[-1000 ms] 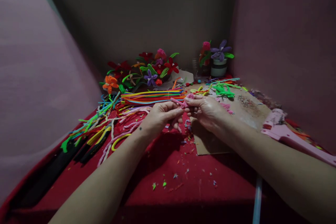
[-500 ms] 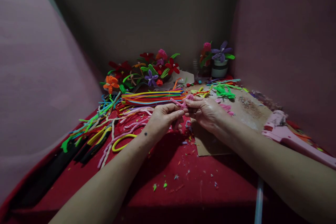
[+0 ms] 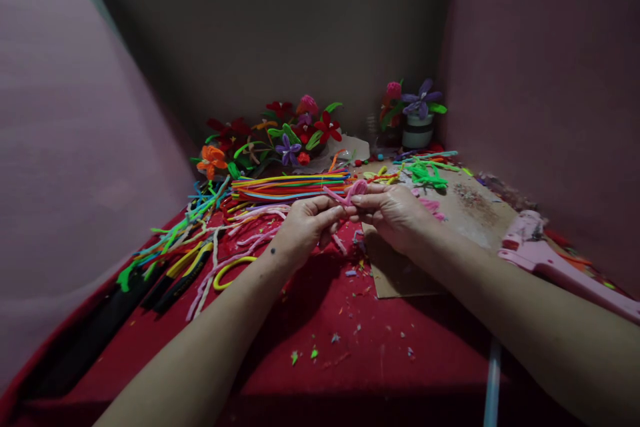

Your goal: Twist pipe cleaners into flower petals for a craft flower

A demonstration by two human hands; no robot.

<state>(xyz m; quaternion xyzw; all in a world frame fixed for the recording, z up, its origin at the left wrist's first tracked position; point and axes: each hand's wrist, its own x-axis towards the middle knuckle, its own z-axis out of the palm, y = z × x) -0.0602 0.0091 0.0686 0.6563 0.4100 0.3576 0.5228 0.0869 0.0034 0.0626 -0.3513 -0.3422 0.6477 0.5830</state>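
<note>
Left hand and right hand pinch a looped pink pipe cleaner above the counter; flowers near its back edge.

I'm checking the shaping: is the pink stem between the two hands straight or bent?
Bent: the pink stem forms a loop by the right hand, and one end slants off leftward.

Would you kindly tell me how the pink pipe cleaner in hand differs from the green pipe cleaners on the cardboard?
The pink pipe cleaner is held up in the right hand; the green pipe cleaners lie on the cardboard. The pink one is bent into a loop, whereas the green ones form a larger, tangled heap. Both are brightly coloured.
</note>
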